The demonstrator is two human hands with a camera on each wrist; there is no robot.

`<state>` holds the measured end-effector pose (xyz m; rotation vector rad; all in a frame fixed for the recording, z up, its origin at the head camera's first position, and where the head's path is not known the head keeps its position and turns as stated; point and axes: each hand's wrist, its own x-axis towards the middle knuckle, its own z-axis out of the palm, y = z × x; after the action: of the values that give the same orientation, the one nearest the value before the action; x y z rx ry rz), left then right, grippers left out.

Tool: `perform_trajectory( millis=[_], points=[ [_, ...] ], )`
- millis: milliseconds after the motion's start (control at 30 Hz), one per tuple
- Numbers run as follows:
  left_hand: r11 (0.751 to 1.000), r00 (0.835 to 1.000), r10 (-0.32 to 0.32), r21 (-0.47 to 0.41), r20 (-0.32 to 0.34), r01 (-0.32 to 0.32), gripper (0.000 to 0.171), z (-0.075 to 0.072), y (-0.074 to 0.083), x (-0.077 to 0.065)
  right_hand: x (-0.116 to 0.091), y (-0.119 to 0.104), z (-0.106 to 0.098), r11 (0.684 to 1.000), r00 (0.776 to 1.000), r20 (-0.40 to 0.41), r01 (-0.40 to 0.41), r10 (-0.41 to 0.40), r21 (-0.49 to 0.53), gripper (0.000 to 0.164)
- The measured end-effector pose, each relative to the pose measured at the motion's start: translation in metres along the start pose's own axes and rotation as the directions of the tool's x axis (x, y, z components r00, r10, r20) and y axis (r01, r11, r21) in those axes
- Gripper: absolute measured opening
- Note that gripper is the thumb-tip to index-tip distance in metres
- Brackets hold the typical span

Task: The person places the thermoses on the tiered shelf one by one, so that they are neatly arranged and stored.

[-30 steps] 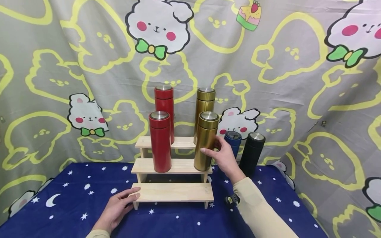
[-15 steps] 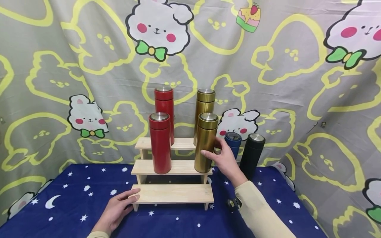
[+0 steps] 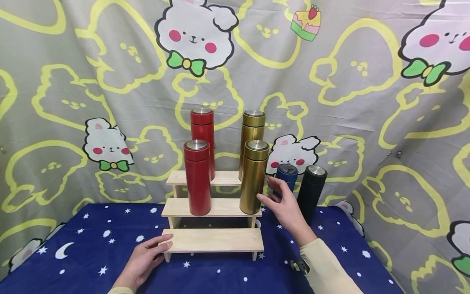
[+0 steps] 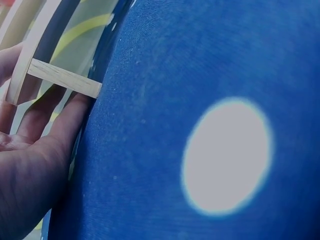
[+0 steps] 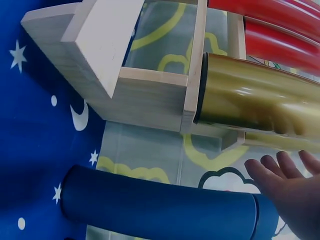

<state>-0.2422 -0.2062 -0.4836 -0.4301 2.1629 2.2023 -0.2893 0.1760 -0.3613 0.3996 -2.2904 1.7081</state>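
Note:
In the head view, a three-step wooden stand (image 3: 213,241) holds red and gold vacuum flasks. On its middle step stand a red flask (image 3: 197,181) at left and a gold flask (image 3: 252,175) at right, both upright. My right hand (image 3: 284,206) is beside the gold flask, thumb tip close to its side, fingers loosely bent with nothing held; the right wrist view shows a gap between the fingers (image 5: 270,167) and the flask. My left hand (image 3: 141,257) grips the left end of the bottom step, thumb and fingers around the board (image 4: 22,75) in the left wrist view.
A second red flask (image 3: 202,117) and second gold flask (image 3: 253,119) stand on the top step. Right of the stand, a blue flask (image 3: 287,173) and a black flask (image 3: 312,190) stand on the starry blue cloth (image 3: 110,245), partly behind my right hand. A patterned curtain (image 3: 349,102) hangs behind.
My right hand has let go of the front gold flask and moved slightly right and down. The flask stays on the middle step. My left hand keeps its place.

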Motion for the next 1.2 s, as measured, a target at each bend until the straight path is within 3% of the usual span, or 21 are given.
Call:
perform_trajectory(
  millis=[400, 633, 800, 1033, 1200],
  points=[
    [1.0, 1.0, 0.016, -0.01, 0.006, -0.016, 0.037, -0.003, -0.002, 0.001, -0.022, 0.006, -0.011, 0.998, 0.999, -0.03, 0.023, -0.021, 0.064, 0.058],
    [1.0, 1.0, -0.005, 0.005, 0.006, 0.005, 0.041, -0.006, -0.002, 0.0, -0.027, 0.015, -0.013, 1.0, 0.997, -0.07, 0.026, -0.027, -0.007, 0.057],
    [1.0, 1.0, -0.005, 0.006, 0.007, 0.005, 0.043, -0.005, 0.0, -0.001, -0.031, 0.018, -0.018, 0.996, 0.994, -0.11, -0.02, 0.01, -0.082, 0.055],
    [1.0, 1.0, 0.006, 0.012, 0.021, -0.006, 0.044, -0.003, 0.0, 0.0, -0.033, 0.02, -0.027, 0.994, 0.989, -0.131, -0.085, 0.075, -0.068, 0.059],
    [1.0, 1.0, 0.006, 0.012, 0.019, -0.007, 0.044, -0.002, 0.0, 0.0, -0.036, 0.022, -0.03, 0.98, 0.982, -0.143, -0.146, 0.126, -0.136, 0.063]
  ],
)
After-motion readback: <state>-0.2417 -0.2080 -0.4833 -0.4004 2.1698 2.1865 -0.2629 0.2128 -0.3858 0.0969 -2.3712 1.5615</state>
